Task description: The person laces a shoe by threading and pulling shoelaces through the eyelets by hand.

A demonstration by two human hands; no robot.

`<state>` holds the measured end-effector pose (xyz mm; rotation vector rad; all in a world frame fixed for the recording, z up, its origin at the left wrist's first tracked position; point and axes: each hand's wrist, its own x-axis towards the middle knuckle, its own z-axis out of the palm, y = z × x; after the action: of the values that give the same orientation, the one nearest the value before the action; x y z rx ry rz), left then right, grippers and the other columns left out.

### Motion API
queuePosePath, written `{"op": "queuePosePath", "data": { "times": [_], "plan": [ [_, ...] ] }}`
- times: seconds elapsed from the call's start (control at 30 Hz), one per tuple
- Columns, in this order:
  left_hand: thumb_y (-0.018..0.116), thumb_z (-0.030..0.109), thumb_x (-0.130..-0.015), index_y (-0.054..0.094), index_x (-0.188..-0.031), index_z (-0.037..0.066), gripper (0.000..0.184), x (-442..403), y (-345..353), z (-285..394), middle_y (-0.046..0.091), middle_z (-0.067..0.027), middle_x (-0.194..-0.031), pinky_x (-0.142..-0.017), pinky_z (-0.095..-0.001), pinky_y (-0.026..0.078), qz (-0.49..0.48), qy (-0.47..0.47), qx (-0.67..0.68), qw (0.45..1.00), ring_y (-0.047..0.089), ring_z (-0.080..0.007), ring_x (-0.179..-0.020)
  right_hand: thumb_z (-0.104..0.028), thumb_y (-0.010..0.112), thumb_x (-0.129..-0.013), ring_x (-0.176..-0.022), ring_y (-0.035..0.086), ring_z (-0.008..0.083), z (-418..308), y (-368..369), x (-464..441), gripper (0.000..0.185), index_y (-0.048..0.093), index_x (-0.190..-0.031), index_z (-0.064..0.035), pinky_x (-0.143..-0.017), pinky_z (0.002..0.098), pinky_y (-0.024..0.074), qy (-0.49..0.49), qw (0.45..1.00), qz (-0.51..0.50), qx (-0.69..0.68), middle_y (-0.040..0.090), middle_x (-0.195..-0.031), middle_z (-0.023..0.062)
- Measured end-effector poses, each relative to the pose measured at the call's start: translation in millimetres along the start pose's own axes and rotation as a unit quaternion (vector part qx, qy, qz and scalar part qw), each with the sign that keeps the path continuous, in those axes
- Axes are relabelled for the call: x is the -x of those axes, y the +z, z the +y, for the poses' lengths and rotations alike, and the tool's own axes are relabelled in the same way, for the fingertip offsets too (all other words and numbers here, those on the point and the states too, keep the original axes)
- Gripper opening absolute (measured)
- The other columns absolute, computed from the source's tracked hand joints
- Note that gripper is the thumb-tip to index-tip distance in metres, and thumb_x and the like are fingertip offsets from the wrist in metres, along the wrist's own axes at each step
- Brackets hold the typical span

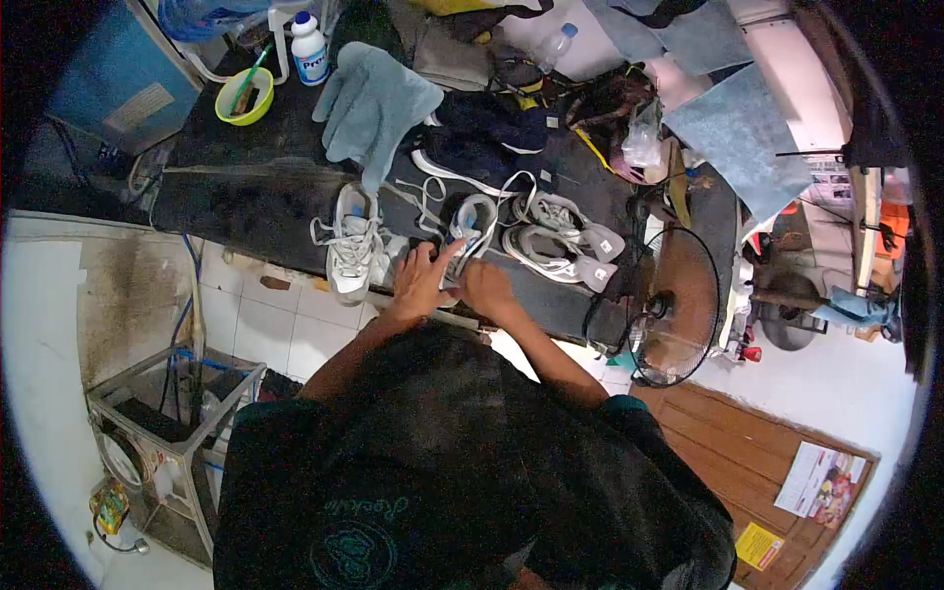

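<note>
A light grey sneaker point(476, 218) stands between my hands at the front edge of the dark worktable, its heel opening away from me. My left hand point(423, 282) grips its left side, the thumb and index finger reaching over it and the other fingers apart. Against its right side near the toe, my right hand point(486, 288) is curled closed; whatever is in it is hidden. Another sneaker point(349, 251), white and grey with loose laces, stands left of my hands. To the right lies a pair of grey-and-white sneakers point(551, 254).
A grey-blue cloth point(379, 103), dark sneakers point(477, 138), a white bottle point(310, 54) and a yellow-green bowl point(244, 96) with a brush sit farther back on the dark worktable point(246, 202). A black fan point(677, 307) stands at the right. A metal frame point(177, 423) is at lower left.
</note>
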<state>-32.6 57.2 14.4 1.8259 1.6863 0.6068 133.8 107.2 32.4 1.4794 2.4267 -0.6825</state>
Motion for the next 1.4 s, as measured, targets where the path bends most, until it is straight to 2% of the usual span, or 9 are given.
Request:
{"op": "queuePosePath", "data": {
  "times": [0.27,0.37,0.6,0.7,0.83,1.13,1.33,1.37,1.4],
  "plan": [
    [0.086,0.025,-0.073,0.033,-0.153,0.036,0.097,0.3,3.5,-5.7,0.047,-0.0157,-0.116,-0.091,-0.0504,0.042,-0.014,-0.012,0.036,0.999,0.051,-0.0383,-0.11,-0.028,0.069,-0.086,-0.09,0.066,0.0417,31.9,18.3,5.8,0.024,0.066,-0.1,-0.0092,-0.075,0.0485,0.0544,-0.11,0.983,0.135,-0.061,0.065,-0.097,0.0196],
    [0.086,0.026,-0.073,0.032,-0.154,0.037,0.097,-1.5,3.8,-5.2,0.048,-0.0164,-0.117,-0.091,-0.0505,0.042,-0.014,-0.006,0.027,1.0,0.051,-0.0384,-0.11,-0.033,0.067,-0.088,-0.091,0.066,0.041,-3.5,-7.4,11.0,0.026,0.067,-0.098,-0.0085,-0.077,0.049,0.0541,0.074,0.996,-0.041,-0.013,0.066,-0.096,0.0201],
    [0.086,0.032,-0.074,0.031,-0.154,0.038,0.097,-0.1,0.9,-3.1,0.048,-0.0167,-0.118,-0.092,-0.0523,0.042,-0.029,-0.02,0.008,0.999,0.051,-0.0389,-0.112,-0.041,0.071,-0.084,-0.089,0.066,0.0418,16.6,-4.9,12.5,0.036,0.067,-0.088,-0.0058,-0.078,0.0536,0.0528,-0.141,0.978,0.121,-0.097,0.067,-0.091,0.0231],
    [0.086,0.031,-0.072,0.032,-0.153,0.037,0.098,2.6,3.6,-1.6,0.047,-0.0162,-0.117,-0.091,-0.0528,0.042,-0.025,-0.009,0.011,1.0,0.051,-0.038,-0.111,-0.047,0.07,-0.085,-0.095,0.066,0.0399,6.1,-9.9,25.5,0.042,0.066,-0.086,-0.0042,-0.08,0.051,0.0529,0.055,0.998,-0.014,-0.026,0.067,-0.095,0.0242],
    [0.088,0.027,-0.071,0.033,-0.153,0.038,0.099,3.6,-14.9,17.0,0.046,-0.0163,-0.118,-0.093,-0.0512,0.042,-0.066,-0.006,0.006,0.998,0.051,-0.0377,-0.109,-0.056,0.067,-0.086,-0.105,0.065,0.0419,-26.3,-47.4,31.6,0.057,0.066,-0.098,-0.0002,-0.086,0.05,0.0535,0.106,0.988,-0.106,0.046,0.068,-0.097,0.026],
    [0.086,0.033,-0.072,0.032,-0.153,0.039,0.098,3.3,-4.1,2.6,0.048,-0.0151,-0.117,-0.089,-0.0528,0.043,-0.035,0.003,-0.039,0.999,0.052,-0.0377,-0.11,-0.056,0.068,-0.085,-0.096,0.069,0.044,18.6,-11.5,51.1,0.06,0.066,-0.106,0.0002,-0.085,0.0513,0.0547,0.158,0.982,-0.099,0.014,0.07,-0.103,0.027],
    [0.086,0.037,-0.072,0.034,-0.153,0.04,0.097,1.3,-1.9,-2.4,0.047,-0.0143,-0.117,-0.087,-0.0531,0.043,-0.031,0.008,-0.03,0.999,0.051,-0.0362,-0.109,-0.053,0.071,-0.085,-0.079,0.072,0.0329,69.0,13.1,122.7,0.047,0.077,-0.086,-0.0062,-0.072,0.0445,0.0558,0.218,0.97,-0.082,-0.07,0.073,-0.078,0.0182],
    [0.086,0.037,-0.072,0.034,-0.153,0.04,0.096,1.9,-1.1,-1.6,0.047,-0.0144,-0.117,-0.087,-0.053,0.043,-0.034,0.006,-0.029,0.999,0.051,-0.0359,-0.109,-0.049,0.072,-0.085,-0.065,0.07,0.03,78.2,41.1,142.6,0.039,0.078,-0.081,-0.0106,-0.066,0.0428,0.0549,0.174,0.983,0.051,-0.038,0.069,-0.064,0.0138],
    [0.086,0.035,-0.072,0.035,-0.152,0.039,0.096,1.9,1.2,-1.9,0.048,-0.0139,-0.115,-0.087,-0.0523,0.042,-0.036,0.003,-0.026,0.999,0.052,-0.036,-0.107,-0.045,0.074,-0.084,-0.071,0.069,0.0344,65.2,29.0,154.3,0.034,0.077,-0.083,-0.0112,-0.069,0.0461,0.0546,0.214,0.972,0.015,-0.097,0.07,-0.073,0.0159]
  ]
}}
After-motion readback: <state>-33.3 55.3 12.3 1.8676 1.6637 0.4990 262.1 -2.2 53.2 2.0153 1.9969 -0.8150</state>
